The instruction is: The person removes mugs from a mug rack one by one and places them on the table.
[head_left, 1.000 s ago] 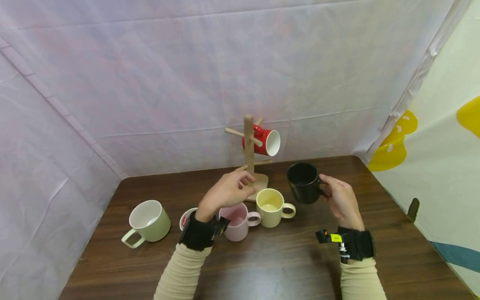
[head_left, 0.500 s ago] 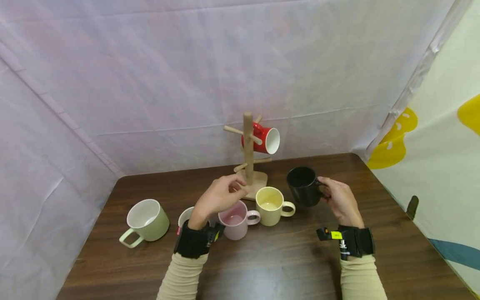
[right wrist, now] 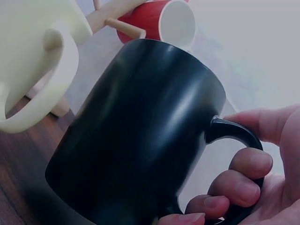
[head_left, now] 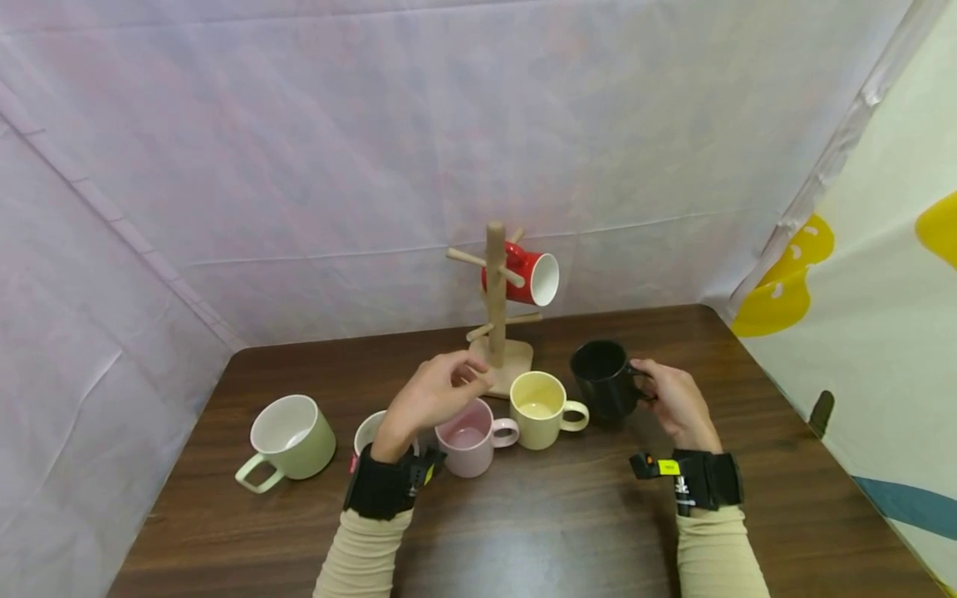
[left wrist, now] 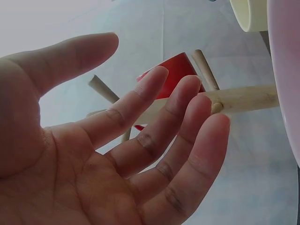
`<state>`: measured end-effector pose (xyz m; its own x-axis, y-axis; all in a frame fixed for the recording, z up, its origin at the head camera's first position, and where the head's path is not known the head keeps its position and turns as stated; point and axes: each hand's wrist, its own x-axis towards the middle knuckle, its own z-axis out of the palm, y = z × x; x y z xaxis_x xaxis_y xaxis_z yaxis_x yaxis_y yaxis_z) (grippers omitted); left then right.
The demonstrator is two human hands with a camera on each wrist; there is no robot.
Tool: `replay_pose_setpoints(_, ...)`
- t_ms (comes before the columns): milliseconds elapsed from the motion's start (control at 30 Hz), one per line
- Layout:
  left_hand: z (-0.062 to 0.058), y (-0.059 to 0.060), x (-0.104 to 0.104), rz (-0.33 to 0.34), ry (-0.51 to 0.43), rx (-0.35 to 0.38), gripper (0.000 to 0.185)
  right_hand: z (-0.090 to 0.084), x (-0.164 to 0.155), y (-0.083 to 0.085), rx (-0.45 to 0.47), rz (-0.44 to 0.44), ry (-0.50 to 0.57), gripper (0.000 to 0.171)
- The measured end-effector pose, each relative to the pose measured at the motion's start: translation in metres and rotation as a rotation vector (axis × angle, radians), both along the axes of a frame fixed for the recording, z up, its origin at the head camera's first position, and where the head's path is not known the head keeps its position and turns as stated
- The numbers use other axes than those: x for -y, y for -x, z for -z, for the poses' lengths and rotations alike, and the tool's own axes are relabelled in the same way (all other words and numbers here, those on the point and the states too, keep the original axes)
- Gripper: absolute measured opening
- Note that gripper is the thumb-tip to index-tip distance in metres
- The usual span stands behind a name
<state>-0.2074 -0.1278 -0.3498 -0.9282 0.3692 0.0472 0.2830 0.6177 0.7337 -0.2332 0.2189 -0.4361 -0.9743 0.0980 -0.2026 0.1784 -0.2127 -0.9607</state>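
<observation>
My right hand [head_left: 676, 403] grips the handle of a black mug [right wrist: 140, 126], fingers curled through it and thumb on top. The mug is upright, close over the table, right of a yellow mug [head_left: 538, 411]. My left hand [head_left: 434, 394] holds nothing; its fingers are loosely bent with the palm exposed in the left wrist view. It hovers above a pink mug [head_left: 467, 440] and partly covers a white mug [head_left: 368, 432]. Behind stands a wooden mug tree [head_left: 496, 291], where a red mug [head_left: 532, 278] hangs by its handle from an upper peg.
A pale green mug [head_left: 295, 440] stands at the left, handle toward the front left. The dark wooden table [head_left: 553, 531] ends at a white cloth wall [head_left: 336, 166] behind. A patterned cloth [head_left: 860, 332] hangs along the right side.
The black mug, still held by its handle, has come down toward the table and slightly nearer. My left hand has drawn back slightly to the left.
</observation>
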Motion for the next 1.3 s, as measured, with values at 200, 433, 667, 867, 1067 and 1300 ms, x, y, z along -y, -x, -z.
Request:
replay_pose_setpoints(200, 0.002, 0.000, 0.002, -0.010, -0.002, -0.001, 0.021, 0.007, -0.002, 0.003, 0.018, 0.008, 0.002, 0.032)
replay_pose_setpoints(433, 0.002, 0.000, 0.003, -0.012, -0.002, 0.005, 0.025, 0.013, -0.004, 0.005, 0.020, -0.017, 0.024, 0.033)
replay_pose_setpoints(667, 0.003, 0.000, 0.005, -0.017, 0.005, 0.003, 0.027, 0.018, -0.005, 0.006, 0.015, -0.032, 0.037, 0.031)
replay_pose_setpoints(867, 0.003, 0.001, 0.006, -0.023, 0.013, -0.003, 0.027, 0.023, -0.007, 0.008, 0.025, -0.043, 0.109, 0.032)
replay_pose_setpoints(1067, 0.002, 0.002, 0.006, -0.038, 0.012, 0.008, 0.024, 0.026, -0.011, 0.009, 0.011, -0.105, 0.168, 0.038)
replay_pose_setpoints(1300, 0.002, 0.002, 0.006, -0.055, 0.024, 0.010, 0.023, 0.033, -0.019, 0.013, 0.047, -0.237, 0.240, 0.044)
